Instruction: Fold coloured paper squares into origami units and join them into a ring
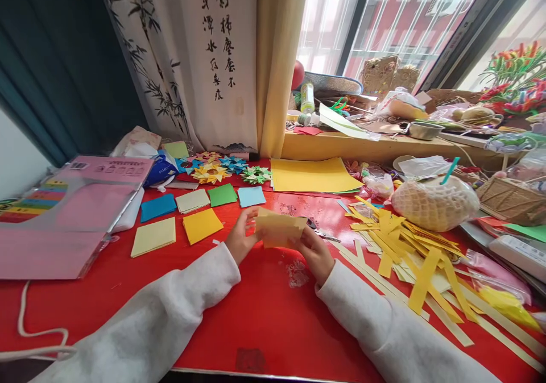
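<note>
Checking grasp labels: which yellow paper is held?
The tan-yellow piece between left hand and right hand; the yellow stack, yellow strips and large yellow sheet lie untouched.

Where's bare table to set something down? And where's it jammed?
Biggest patch: red table between left sleeve and right sleeve, from the held paper to the near edge. Second: left, between pink pack, cream stack and left sleeve; a cord lies at its outer corner. Crowded: right, strips through to the basket; back, stars and yellow sheets.

the held paper point(277, 235) looks matt and smooth, the tabletop point(273, 320) glossy, the sleeves point(145, 315) matt cloth.
</note>
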{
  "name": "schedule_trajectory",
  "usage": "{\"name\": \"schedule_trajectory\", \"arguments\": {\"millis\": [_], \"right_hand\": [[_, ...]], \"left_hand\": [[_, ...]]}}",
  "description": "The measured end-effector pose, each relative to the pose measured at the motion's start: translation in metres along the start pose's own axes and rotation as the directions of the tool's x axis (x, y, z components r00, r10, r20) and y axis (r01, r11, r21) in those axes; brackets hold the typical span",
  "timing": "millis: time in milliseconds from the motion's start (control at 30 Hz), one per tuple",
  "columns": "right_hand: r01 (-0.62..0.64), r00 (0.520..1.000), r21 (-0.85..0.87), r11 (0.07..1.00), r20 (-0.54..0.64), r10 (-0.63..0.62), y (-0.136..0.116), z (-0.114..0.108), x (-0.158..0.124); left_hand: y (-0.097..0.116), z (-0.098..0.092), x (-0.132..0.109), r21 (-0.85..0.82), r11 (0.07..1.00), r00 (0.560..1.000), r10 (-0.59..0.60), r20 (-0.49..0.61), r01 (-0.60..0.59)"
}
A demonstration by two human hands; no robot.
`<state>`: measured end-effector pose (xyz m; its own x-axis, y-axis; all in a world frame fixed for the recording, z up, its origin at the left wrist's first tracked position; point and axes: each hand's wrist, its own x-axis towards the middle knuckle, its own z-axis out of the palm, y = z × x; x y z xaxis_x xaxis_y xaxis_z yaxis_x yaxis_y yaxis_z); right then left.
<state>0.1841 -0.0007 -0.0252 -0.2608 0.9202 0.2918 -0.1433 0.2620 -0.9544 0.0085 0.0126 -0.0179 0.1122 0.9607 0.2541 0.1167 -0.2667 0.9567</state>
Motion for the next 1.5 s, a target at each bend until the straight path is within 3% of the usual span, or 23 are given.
{"name": "schedule_trajectory", "arguments": {"millis": [67, 167, 333, 500, 700, 867, 967, 1167, 1267, 1367, 1500], "right_hand": [[0.016, 1.0, -0.094, 0.995, 0.006, -0.016, 0.003, 0.0, -0.001], [-0.004, 1.0, -0.221, 0.975, 0.018, 0.009, 0.005, 0.001, -0.004], [-0.015, 0.998, -0.252, 0.968, -0.069, -0.003, 0.004, 0.003, -0.005], [-0.014, 0.997, -0.338, 0.941, -0.079, -0.014, 0.008, 0.001, -0.006], [0.032, 0.991, -0.406, 0.913, -0.107, -0.082, 0.008, 0.002, -0.007], [0.098, 0.993, -0.369, 0.924, -0.029, -0.117, 0.002, 0.005, -0.009], [0.157, 0.986, -0.395, 0.905, 0.014, -0.165, -0.003, 0.007, -0.011], [0.25, 0.967, -0.508, 0.824, 0.091, -0.238, -0.01, 0.007, -0.009], [0.246, 0.968, -0.511, 0.823, 0.081, -0.239, -0.009, 0.007, -0.009], [0.23, 0.972, -0.494, 0.839, 0.068, -0.226, -0.007, 0.007, -0.01], [0.255, 0.965, -0.423, 0.869, 0.058, -0.255, -0.006, 0.01, -0.013]], "left_hand": [[-0.001, 0.003, -0.002, -0.077, 0.997, 0.995, -0.024, 0.099, 0.032], [0.001, 0.008, -0.007, -0.042, 0.998, 0.971, -0.031, 0.236, 0.042], [0.001, 0.009, -0.011, 0.04, 0.999, 0.969, -0.005, 0.248, -0.005], [0.004, 0.01, -0.013, 0.18, 0.983, 0.94, -0.082, 0.331, 0.022], [0.017, 0.011, -0.017, 0.277, 0.939, 0.968, 0.153, 0.196, -0.205], [0.018, 0.009, -0.017, 0.495, 0.758, 0.905, 0.345, 0.25, -0.426], [0.021, 0.008, -0.018, 0.55, 0.685, 0.879, 0.365, 0.308, -0.477], [0.021, 0.009, -0.018, 0.439, 0.791, 0.904, 0.378, 0.198, -0.427], [0.014, 0.01, -0.016, 0.309, 0.899, 0.95, 0.282, 0.131, -0.31], [0.007, 0.011, -0.016, 0.15, 0.977, 0.976, 0.122, 0.182, -0.15], [0.007, 0.014, -0.022, 0.009, 0.997, 0.966, 0.077, 0.249, -0.082]]}}
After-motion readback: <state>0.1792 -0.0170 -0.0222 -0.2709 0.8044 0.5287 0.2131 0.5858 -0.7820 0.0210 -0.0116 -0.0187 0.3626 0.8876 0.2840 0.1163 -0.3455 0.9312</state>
